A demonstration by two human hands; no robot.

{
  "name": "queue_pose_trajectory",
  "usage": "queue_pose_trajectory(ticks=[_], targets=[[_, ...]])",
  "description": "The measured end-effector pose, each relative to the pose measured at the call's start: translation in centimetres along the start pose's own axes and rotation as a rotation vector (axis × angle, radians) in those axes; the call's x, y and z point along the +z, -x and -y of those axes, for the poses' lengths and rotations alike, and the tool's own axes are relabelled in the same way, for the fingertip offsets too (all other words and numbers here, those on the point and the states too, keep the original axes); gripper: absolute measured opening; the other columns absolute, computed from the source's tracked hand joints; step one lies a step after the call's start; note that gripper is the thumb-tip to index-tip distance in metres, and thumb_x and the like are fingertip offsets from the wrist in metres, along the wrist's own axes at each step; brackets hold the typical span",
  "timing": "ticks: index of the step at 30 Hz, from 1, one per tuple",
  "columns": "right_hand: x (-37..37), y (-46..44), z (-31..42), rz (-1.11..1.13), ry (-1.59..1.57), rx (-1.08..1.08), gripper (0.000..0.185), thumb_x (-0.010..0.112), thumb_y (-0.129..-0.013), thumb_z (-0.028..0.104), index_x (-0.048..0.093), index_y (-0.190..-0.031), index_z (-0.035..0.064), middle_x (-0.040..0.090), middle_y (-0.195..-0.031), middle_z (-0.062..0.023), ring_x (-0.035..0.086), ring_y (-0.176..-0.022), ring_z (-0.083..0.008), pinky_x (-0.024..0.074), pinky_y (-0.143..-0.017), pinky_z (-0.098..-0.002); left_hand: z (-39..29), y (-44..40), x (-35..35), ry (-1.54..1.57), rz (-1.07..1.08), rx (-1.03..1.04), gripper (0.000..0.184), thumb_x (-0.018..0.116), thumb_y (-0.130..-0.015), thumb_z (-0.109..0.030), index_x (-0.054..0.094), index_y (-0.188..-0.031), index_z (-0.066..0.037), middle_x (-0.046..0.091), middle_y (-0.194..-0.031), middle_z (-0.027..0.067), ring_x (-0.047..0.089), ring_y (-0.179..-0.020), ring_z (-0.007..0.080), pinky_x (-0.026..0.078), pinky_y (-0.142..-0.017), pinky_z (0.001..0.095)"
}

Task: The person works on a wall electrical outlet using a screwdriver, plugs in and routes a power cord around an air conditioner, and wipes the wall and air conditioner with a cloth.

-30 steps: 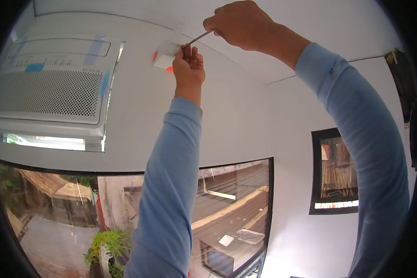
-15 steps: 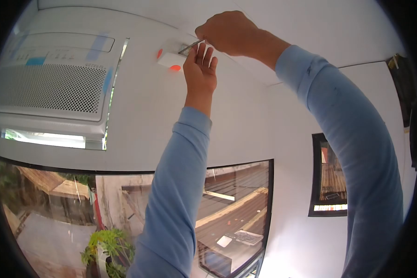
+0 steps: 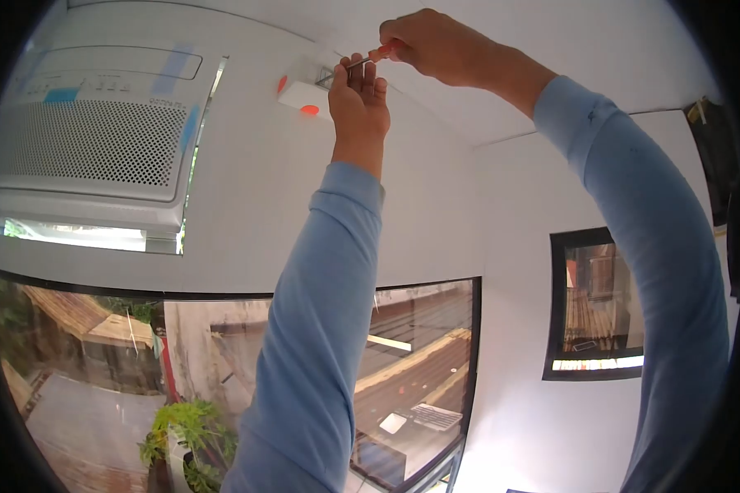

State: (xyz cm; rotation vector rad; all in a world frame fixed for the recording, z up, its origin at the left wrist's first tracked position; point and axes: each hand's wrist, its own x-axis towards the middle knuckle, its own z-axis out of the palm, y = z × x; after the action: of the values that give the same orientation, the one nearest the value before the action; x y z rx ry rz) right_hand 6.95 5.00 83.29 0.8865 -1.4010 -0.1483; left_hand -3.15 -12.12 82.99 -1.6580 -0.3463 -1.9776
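My right hand (image 3: 423, 45) is closed around the orange-red handle of a screwdriver (image 3: 360, 62) near the ceiling. Its thin metal shaft slants down to the left, across the fingers of my left hand (image 3: 359, 103). That hand is raised with the palm toward me. Its thumb and forefinger come together around the shaft's tip, and the other fingers are raised; anything small between them is hidden. Just left of these fingers, a white box-shaped fixture (image 3: 304, 94) with orange ends sits high on the wall. A small metal bracket (image 3: 325, 76) shows at its right side.
A white air conditioner (image 3: 99, 140) with blue tape is set in the wall at the left. Below runs a wide black-framed window (image 3: 477, 353), with a plant (image 3: 191, 435) seen through it. A smaller framed window (image 3: 557, 308) is on the right wall.
My right hand has moved right, drawing the screwdriver away from the fixture, so its orange-red handle now shows. My left hand has shifted slightly up, its fingers now at the shaft's tip.
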Motion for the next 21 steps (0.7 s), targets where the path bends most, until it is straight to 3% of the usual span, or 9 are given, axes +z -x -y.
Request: queue_pose_trajectory(ticks=[1,4,7,10,11,16,20,21], targets=[[0.3,0.0,0.2,0.022,-0.016,0.047,0.022,0.056,-0.103,0.021,0.067,-0.113,0.0057,0.069,-0.112,-0.015,0.067,-0.096,-0.0317,0.0533,-0.078,-0.0455,-0.1,0.2,0.1,0.01,0.021,-0.005,0.024,0.041,-0.112,-0.025,0.058,-0.112,-0.008,0.065,-0.104,0.0024,0.065,-0.089,0.0152,0.056,-0.071,0.0303],[3.1,-1.5,-4.3,-0.163,0.303,-0.349,0.028,0.061,-0.1,0.023,0.065,-0.12,0.0039,0.069,-0.102,-0.0139,0.068,-0.093,-0.0296,0.0536,-0.081,-0.0446,0.1,0.1,-0.5,-0.019,0.036,0.018,0.027,0.039,-0.112,-0.025,0.057,-0.111,-0.005,0.066,-0.108,0.0044,0.066,-0.091,0.0161,0.06,-0.081,0.0305],[1.0,0.8,-0.2,-0.079,-0.201,0.113,0.028,0.057,-0.101,0.025,0.071,-0.116,0.0058,0.07,-0.116,-0.0148,0.068,-0.101,-0.0341,0.0549,-0.088,-0.044,0.2,-0.4,-0.4,-0.03,0.031,0.05,0.029,0.039,-0.112,-0.025,0.057,-0.112,-0.003,0.066,-0.111,0.0064,0.066,-0.092,0.0165,0.062,-0.089,0.0299],[-0.2,0.6,-0.4,-0.068,-0.11,-0.026,0.027,0.056,-0.103,0.023,0.068,-0.111,0.0012,0.072,-0.109,-0.0201,0.067,-0.105,-0.0366,0.0539,-0.088,-0.0468,0.4,-0.4,-0.2,0.023,0.033,0.044,0.03,0.039,-0.112,-0.025,0.057,-0.113,-0.001,0.066,-0.113,0.0076,0.067,-0.095,0.0165,0.062,-0.091,0.0296],[-0.2,0.1,0.2,-0.027,-0.078,0.122,0.034,0.051,-0.106,0.027,0.065,-0.112,-0.0037,0.07,-0.115,-0.0238,0.065,-0.108,-0.0408,0.0516,-0.091,-0.0486,0.2,-0.3,-0.2,0.046,0.036,0.042,0.03,0.039,-0.112,-0.026,0.057,-0.113,-0.001,0.066,-0.114,0.0079,0.067,-0.096,0.0165,0.062,-0.091,0.0297],[-0.1,0.1,-1.2,-0.005,-0.17,0.041,0.043,0.045,-0.107,0.033,0.064,-0.111,-0.0058,0.069,-0.115,-0.0263,0.064,-0.11,-0.0421,0.0504,-0.093,-0.0487,0.1,-0.8,-0.2,0.028,0.038,0.081,0.031,0.039,-0.112,-0.026,0.056,-0.112,0.001,0.067,-0.11,0.0091,0.069,-0.099,0.018,0.063,-0.093,0.0305],[0.7,-0.1,-0.5,-0.111,-0.184,0.12,0.047,0.045,-0.107,0.036,0.064,-0.107,-0.0068,0.069,-0.117,-0.027,0.063,-0.112,-0.0427,0.0493,-0.095,-0.0482,0.2,-0.4,0.7,0.081,-0.019,0.063,0.032,0.039,-0.112,-0.025,0.055,-0.111,0.002,0.067,-0.109,0.01,0.069,-0.1,0.0187,0.064,-0.092,0.0297],[1.6,-1.4,-1.9,-0.164,0.019,0.013,0.041,0.049,-0.106,0.033,0.063,-0.104,-0.0058,0.069,-0.116,-0.0263,0.065,-0.107,-0.0415,0.0503,-0.09,-0.048,0.1,-0.4,0.9,0.073,-0.002,0.064,0.032,0.039,-0.112,-0.025,0.055,-0.111,0.002,0.067,-0.109,0.0102,0.069,-0.101,0.0188,0.064,-0.091,0.0302]])
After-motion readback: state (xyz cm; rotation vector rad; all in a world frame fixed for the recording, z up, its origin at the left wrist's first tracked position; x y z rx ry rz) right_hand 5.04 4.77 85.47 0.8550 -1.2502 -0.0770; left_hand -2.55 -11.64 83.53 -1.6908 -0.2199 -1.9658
